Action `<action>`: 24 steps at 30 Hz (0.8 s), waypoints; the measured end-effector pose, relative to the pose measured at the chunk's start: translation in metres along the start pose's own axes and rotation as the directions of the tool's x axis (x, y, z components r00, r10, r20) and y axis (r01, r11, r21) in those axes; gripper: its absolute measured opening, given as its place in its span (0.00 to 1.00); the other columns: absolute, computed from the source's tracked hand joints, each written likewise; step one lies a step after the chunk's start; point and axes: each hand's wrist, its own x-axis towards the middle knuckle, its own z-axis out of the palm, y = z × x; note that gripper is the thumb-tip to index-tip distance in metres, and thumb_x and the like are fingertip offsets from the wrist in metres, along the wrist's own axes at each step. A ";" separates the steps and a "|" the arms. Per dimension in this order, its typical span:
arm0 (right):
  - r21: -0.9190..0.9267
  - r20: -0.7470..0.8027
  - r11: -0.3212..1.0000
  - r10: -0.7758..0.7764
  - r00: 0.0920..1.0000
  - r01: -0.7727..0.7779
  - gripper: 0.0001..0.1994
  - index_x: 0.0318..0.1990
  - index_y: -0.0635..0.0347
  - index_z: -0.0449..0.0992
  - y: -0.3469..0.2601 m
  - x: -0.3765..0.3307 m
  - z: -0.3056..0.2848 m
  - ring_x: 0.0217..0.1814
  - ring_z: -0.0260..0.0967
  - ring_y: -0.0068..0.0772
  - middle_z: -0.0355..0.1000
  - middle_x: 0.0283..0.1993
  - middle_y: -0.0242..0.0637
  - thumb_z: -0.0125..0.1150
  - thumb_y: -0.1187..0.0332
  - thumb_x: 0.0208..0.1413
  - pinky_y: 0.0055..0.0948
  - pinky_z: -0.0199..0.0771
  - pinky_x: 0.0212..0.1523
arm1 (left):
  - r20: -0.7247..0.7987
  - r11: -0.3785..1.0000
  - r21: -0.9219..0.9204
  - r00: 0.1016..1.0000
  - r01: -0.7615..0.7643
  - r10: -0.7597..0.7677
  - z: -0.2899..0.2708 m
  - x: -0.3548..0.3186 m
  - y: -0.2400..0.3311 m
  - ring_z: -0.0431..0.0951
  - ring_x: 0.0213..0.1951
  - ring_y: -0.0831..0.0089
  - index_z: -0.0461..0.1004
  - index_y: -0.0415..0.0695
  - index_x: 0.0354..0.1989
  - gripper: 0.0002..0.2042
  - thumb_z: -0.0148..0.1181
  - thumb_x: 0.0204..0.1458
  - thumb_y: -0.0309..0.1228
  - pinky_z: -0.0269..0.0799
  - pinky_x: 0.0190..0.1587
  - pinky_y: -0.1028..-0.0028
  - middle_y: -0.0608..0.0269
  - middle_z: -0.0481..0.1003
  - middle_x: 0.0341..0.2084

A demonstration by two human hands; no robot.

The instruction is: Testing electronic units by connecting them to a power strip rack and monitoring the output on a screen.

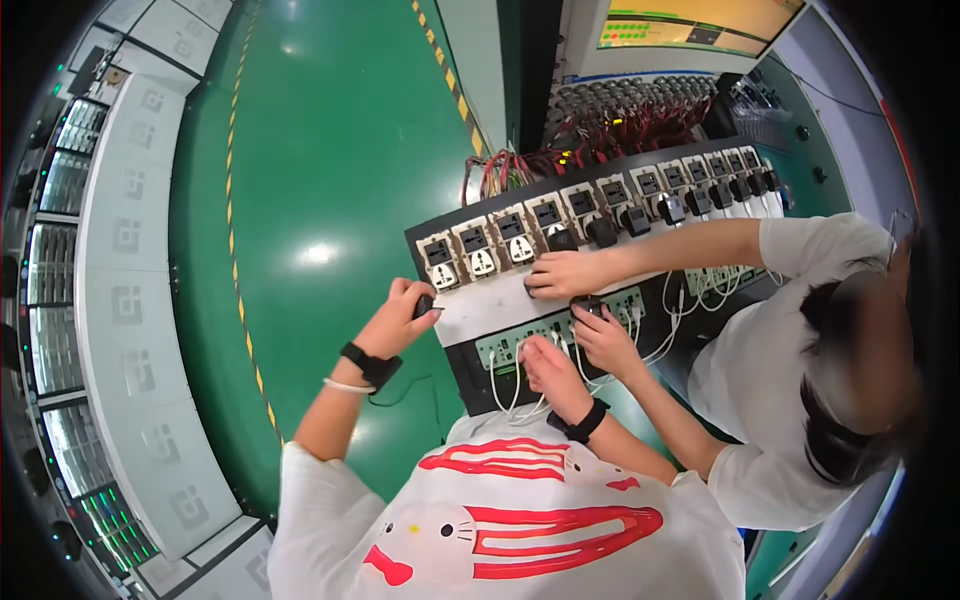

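My left hand (392,316) is closed around a small black power adapter (423,306) at the left end of the white bench surface (480,310). In front of my body, my right hand (555,372) has its fingers pinched at a white cable plug (522,350) by the green circuit board strip (500,345); the fingertips partly hide it. White cables (507,398) hang from the board below this hand. Beyond it, a row of sockets (478,245) runs along the panel, with white faces showing at the left end and black adapters (600,232) plugged in farther right.
On my right, a co-worker reaches in, one hand (565,274) on the bench and the other hand (606,338) holding a black adapter (588,306). Red wires (600,150) bunch behind the panel under a lit screen (680,25). Green floor (310,200) lies left.
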 end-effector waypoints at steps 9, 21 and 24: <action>0.071 -0.146 0.997 -0.006 0.989 0.017 0.11 0.33 0.56 0.65 -0.001 0.001 -0.014 0.18 0.42 0.10 0.48 0.19 0.19 0.46 0.60 0.64 0.14 0.44 0.18 | -0.302 1.000 0.005 0.953 -0.028 0.028 0.033 0.025 0.002 0.65 0.53 0.52 0.61 0.41 0.56 0.29 0.62 0.42 0.19 0.64 0.56 0.66 0.50 0.61 0.51; 0.040 -0.266 0.999 -0.018 0.964 0.030 0.09 0.35 0.55 0.67 0.004 0.012 -0.012 0.18 0.41 0.10 0.47 0.18 0.17 0.46 0.61 0.64 0.15 0.43 0.18 | -0.187 0.861 0.504 0.965 -0.068 0.186 0.063 0.039 -0.013 0.57 0.62 0.48 0.54 0.35 0.61 0.34 0.56 0.41 0.17 0.59 0.62 0.63 0.45 0.58 0.60; 0.000 -0.346 0.981 -0.180 0.921 0.192 0.09 0.42 0.59 0.68 -0.007 0.020 -0.009 0.20 0.44 0.11 0.50 0.21 0.19 0.45 0.64 0.63 0.17 0.47 0.21 | -0.141 0.861 0.495 0.966 -0.119 0.215 0.056 0.034 -0.011 0.53 0.64 0.47 0.51 0.36 0.63 0.35 0.56 0.45 0.25 0.52 0.64 0.56 0.44 0.52 0.63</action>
